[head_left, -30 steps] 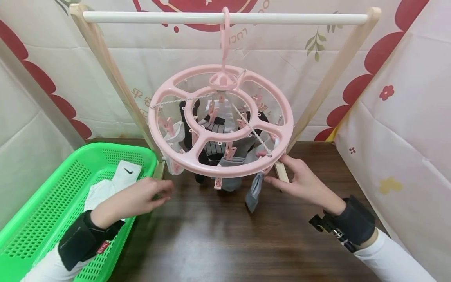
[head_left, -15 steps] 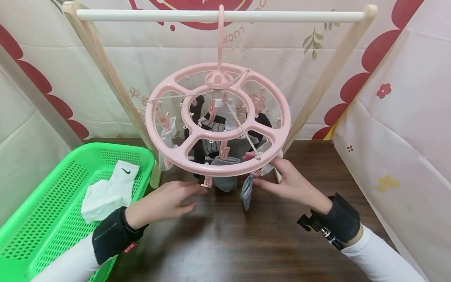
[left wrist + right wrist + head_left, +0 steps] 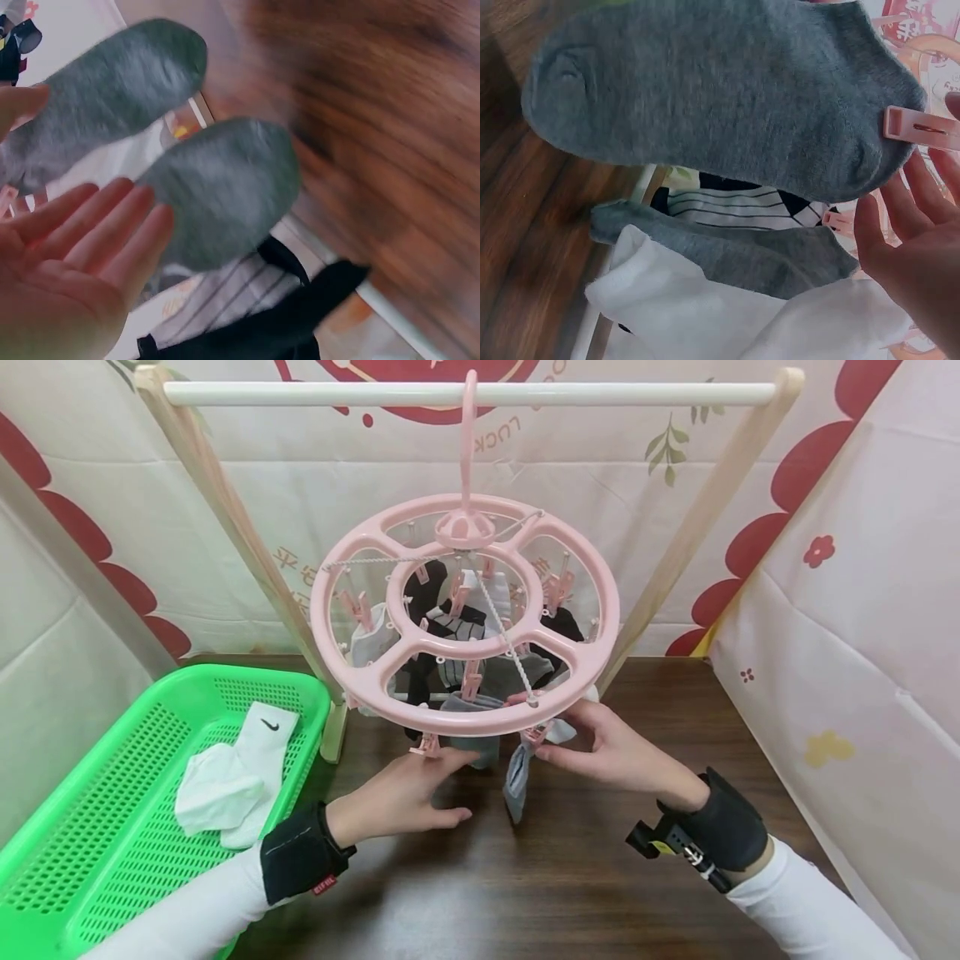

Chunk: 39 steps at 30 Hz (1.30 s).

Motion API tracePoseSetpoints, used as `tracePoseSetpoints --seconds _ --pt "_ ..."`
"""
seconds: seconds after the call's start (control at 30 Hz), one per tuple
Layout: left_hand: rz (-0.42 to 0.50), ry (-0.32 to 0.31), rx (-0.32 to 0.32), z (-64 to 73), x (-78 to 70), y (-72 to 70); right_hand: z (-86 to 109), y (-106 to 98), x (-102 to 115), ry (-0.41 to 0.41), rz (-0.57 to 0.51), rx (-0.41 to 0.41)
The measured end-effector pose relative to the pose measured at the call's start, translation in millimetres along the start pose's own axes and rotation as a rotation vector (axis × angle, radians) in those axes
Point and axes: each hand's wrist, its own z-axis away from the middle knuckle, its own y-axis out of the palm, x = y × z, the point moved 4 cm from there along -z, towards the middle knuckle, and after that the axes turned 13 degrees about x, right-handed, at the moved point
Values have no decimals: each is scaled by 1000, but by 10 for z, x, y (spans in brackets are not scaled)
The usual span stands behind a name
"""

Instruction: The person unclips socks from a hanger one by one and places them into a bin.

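Note:
A pink round sock hanger (image 3: 465, 722) hangs with several socks on its clips. Low by its front rim, my left hand (image 3: 405, 797) reaches underneath, fingers straight and holding nothing. In the left wrist view, that hand lies beside two grey socks (image 3: 225, 195). At the front right, my right hand (image 3: 618, 747) has its thumb and bent, spread fingers on either side of a pink clip (image 3: 536, 733). That clip bites the cuff of a grey ankle sock (image 3: 720, 97), which fills much of the right wrist view. White socks (image 3: 705, 307) hang lower there.
A green basket (image 3: 217, 671) on the left holds white socks (image 3: 225, 785). The hanger's hook goes over a white bar (image 3: 315, 393) on wooden legs (image 3: 697, 535). A patterned cloth (image 3: 847, 693) encloses the dark wooden table (image 3: 480, 885).
My left hand has moved right from beside the basket to under the hanger's front rim. The hanger has turned, its front going left, and my right hand has shifted left with the clipped grey sock.

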Motion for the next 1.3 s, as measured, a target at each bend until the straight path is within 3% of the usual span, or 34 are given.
tracePoseSetpoints --seconds 0.33,0.57,0.77,1.0,1.13,1.3 --pt "224 8 39 -134 -61 129 -8 84 28 -27 16 24" --pt "352 46 20 -207 -92 167 -36 133 76 17 149 31" --pt "427 27 12 -247 -93 176 -100 240 144 52 202 82" --pt "512 39 4 -248 -86 217 -150 318 208 -15 306 92" --pt "534 51 -6 -203 -71 241 -182 333 238 3 277 82" --pt "560 82 39 -172 -52 273 -224 347 258 7 234 30"
